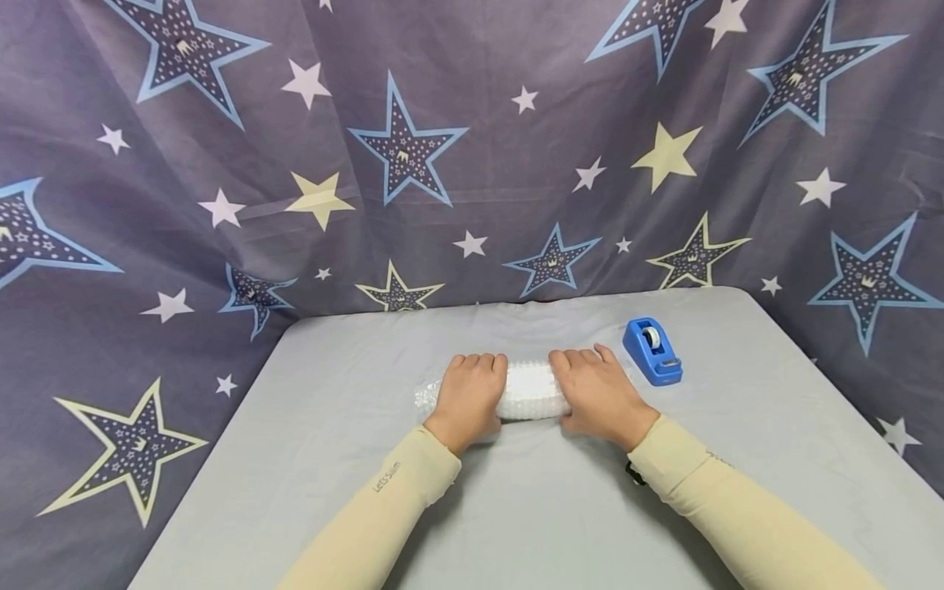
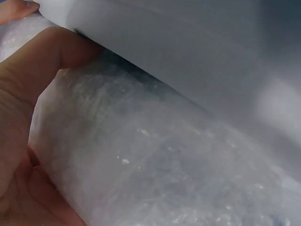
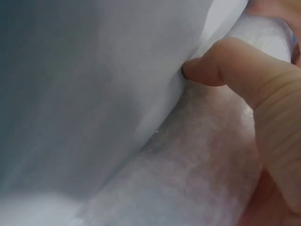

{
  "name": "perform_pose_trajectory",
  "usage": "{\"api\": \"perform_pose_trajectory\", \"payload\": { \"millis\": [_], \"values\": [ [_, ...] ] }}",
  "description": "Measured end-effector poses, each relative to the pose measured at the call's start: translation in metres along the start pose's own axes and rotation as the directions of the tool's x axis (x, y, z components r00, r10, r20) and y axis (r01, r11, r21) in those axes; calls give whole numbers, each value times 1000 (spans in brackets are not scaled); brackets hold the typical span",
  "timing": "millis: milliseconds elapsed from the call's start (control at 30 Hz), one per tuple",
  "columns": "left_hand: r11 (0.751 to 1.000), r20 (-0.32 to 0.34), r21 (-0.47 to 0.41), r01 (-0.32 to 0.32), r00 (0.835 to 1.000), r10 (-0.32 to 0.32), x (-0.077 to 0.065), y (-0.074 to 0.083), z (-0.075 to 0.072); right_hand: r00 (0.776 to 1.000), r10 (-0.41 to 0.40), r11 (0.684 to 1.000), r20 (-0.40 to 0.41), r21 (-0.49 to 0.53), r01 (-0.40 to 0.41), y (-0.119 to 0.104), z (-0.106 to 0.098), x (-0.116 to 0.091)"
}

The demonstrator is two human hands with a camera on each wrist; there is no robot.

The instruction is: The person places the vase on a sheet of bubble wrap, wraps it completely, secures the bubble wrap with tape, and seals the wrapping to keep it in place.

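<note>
Two arms in pale yellow sleeves [image 1: 398, 492] reach out over the grey desk [image 1: 295, 459]. The left hand [image 1: 468, 397] and the right hand [image 1: 601, 393] sit side by side on a roll of bubble wrap [image 1: 527, 389]. The roll lies flat on the desk, near the middle, and runs from left to right. Each hand curls over the top of the roll and holds it, with the fingers on the far side. Up close, the left thumb [image 2: 51, 47] presses the near side of the roll down by the desk. The right thumb [image 3: 225, 61] does the same. Just past the right hand stands a blue tape holder [image 1: 652, 351], near the roll but not touching it. Behind the desk hangs a big purple cloth with stars [image 1: 406, 147].
</note>
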State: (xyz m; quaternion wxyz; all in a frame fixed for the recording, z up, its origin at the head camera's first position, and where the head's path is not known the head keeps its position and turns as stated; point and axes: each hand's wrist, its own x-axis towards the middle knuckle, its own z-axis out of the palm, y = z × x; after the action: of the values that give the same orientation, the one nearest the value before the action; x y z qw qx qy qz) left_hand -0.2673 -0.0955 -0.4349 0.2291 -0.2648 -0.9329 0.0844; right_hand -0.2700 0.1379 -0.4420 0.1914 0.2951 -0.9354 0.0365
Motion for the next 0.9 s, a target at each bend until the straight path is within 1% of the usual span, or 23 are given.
{"api": "perform_pose_trajectory", "payload": {
  "millis": [233,433,700,900],
  "values": [
    [1000,9,-9,4,1000,-4,2,-3,3,1000,9,1000,24,-6,-9,0,0,3],
    [1000,32,-23,10,999,-9,2,-5,5,999,25,1000,39,5,-25,0,2,5],
    [999,42,-34,18,999,-17,3,-5,9,1000,23,1000,19,-21,-23,2,3,6],
    [999,40,-28,27,999,-25,3,-5,12,1000,5,1000,-3,-25,-5,2,3,7]
  ]
}}
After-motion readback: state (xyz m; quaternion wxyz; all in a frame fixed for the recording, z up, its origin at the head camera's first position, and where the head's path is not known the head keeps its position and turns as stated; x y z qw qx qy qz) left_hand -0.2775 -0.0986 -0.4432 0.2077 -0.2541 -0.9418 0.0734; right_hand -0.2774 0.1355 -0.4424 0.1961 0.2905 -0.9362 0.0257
